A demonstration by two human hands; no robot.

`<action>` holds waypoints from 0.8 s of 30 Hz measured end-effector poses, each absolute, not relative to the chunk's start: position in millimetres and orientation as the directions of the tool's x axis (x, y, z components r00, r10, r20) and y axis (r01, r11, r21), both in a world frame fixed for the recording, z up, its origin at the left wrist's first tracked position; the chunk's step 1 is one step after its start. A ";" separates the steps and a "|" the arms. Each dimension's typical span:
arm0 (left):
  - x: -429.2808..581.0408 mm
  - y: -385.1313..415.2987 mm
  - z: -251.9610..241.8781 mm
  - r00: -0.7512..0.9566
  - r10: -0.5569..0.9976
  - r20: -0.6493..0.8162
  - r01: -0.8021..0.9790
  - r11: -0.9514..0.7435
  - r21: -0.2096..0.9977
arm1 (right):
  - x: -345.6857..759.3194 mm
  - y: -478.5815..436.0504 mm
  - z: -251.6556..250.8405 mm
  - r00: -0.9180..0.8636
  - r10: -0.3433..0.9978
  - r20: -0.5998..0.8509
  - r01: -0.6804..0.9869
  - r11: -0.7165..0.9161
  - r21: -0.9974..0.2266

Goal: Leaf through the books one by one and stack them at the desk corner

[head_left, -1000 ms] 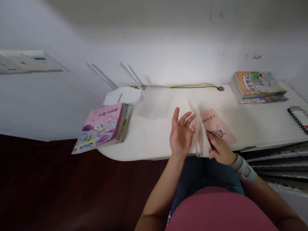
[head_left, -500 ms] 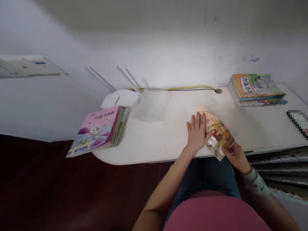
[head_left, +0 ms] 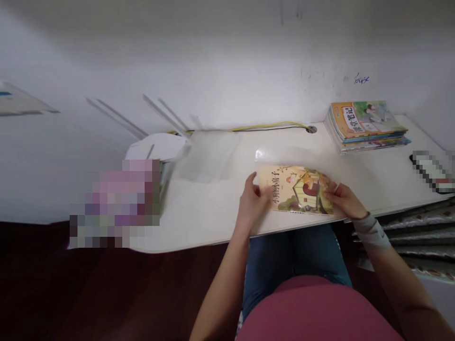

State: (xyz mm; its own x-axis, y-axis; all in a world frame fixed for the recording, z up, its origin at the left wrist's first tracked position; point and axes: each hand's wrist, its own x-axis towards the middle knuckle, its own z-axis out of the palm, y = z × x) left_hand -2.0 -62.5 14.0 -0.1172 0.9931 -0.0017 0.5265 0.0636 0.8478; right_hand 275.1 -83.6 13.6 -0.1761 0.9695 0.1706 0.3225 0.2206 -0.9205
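A picture book with a cream and yellow cover showing a little house lies sideways near the front edge of the white desk. Clear plastic film sticks out past its far side and catches the light. My left hand is closed on the book's left end, thumb over the cover. At the opposite end, my right hand pinches the right edge, its other fingers partly hidden. Further left on the desktop lies a see-through plastic sheet.
At the back right stands a stack of books. A phone, pixelated, lies at the right edge. Pinkish books, pixelated too, overhang the left end beside white paper. A yellow cable runs along the wall.
The book has turned from slanted to nearly level with the desk edge. My left hand has gone from lying on its cover to gripping its left end; the right keeps its hold.
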 end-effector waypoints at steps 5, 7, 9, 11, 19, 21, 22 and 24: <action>-8.5 -72.3 12.7 -0.042 0.999 -0.020 0.390 0.035 0.920 | 267.9 -51.7 29.0 -0.093 0.955 0.281 0.496 0.289 -0.819; -4.0 -69.3 9.8 -0.060 0.998 0.025 0.441 0.004 0.898 | 266.8 -47.5 26.3 0.028 0.944 0.329 0.560 0.258 -0.787; 0.9 -62.9 8.6 -0.079 0.996 0.043 0.572 0.010 0.820 | 269.7 -45.7 18.4 0.139 0.934 0.330 0.648 0.166 -0.744; 5.5 -56.2 10.5 -0.103 0.991 0.082 0.708 0.016 0.706 | 275.1 -44.7 9.0 0.203 0.938 0.280 0.719 0.051 -0.693; 37.0 -65.0 17.8 0.121 0.910 0.397 0.919 -0.254 0.302 | 268.1 -50.4 1.6 0.161 0.948 0.275 0.699 0.087 -0.710; 46.9 -70.3 9.5 0.214 0.915 0.343 0.915 -0.311 0.257 | 263.9 -53.2 6.8 0.121 0.947 0.296 0.662 0.145 -0.735; 50.8 -72.3 4.5 0.243 0.918 0.313 0.913 -0.325 0.245 | 263.5 -53.5 10.5 0.094 0.951 0.295 0.633 0.172 -0.755; 56.0 -75.2 -4.1 0.265 0.922 0.281 0.915 -0.333 0.228 | 266.4 -50.4 20.7 0.035 0.961 0.273 0.546 0.210 -0.811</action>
State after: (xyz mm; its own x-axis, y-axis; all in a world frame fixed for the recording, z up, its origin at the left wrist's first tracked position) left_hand 56.0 -75.2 -4.1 0.2653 0.9224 0.2808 0.9150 -0.3327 0.2284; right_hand 266.4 -50.4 20.7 0.0354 0.9615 0.2726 0.5456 0.2099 -0.8113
